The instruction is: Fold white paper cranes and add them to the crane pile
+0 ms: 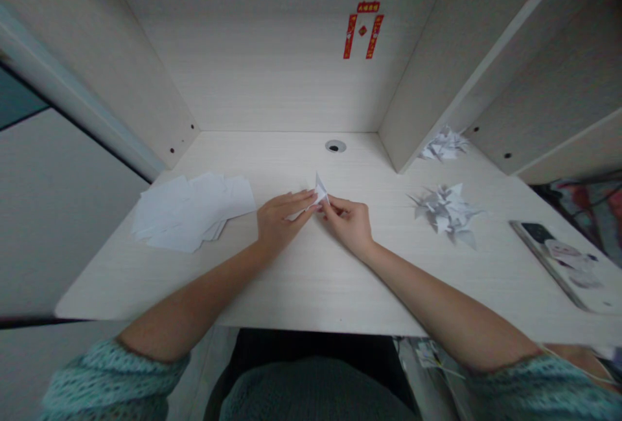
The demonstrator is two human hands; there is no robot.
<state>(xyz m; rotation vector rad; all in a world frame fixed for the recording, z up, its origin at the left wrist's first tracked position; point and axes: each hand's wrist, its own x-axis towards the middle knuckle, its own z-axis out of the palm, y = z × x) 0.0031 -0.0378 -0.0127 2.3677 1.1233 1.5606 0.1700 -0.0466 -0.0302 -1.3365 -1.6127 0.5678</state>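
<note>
Between my two hands, above the middle of the desk, is a small piece of folded white paper [319, 190] with a thin point sticking up. My left hand [282, 217] pinches it from the left, fingers straight and thumb underneath. From the other side my right hand [350, 221] grips its edge between thumb and forefinger, the other fingers curled in. Part of the paper is hidden behind the fingertips. Left of my left hand lies a spread stack of white paper sheets [189, 210]. Right of my right hand sits a pile of pointed folded paper pieces [449, 210].
A second pile of folded pieces [444, 144] lies beside the upright divider panel [437, 78]. A phone [568, 265] rests at the desk's right side. Toward the back wall is a round cable hole [335, 146]. The white desk [301, 291] ends just before my body.
</note>
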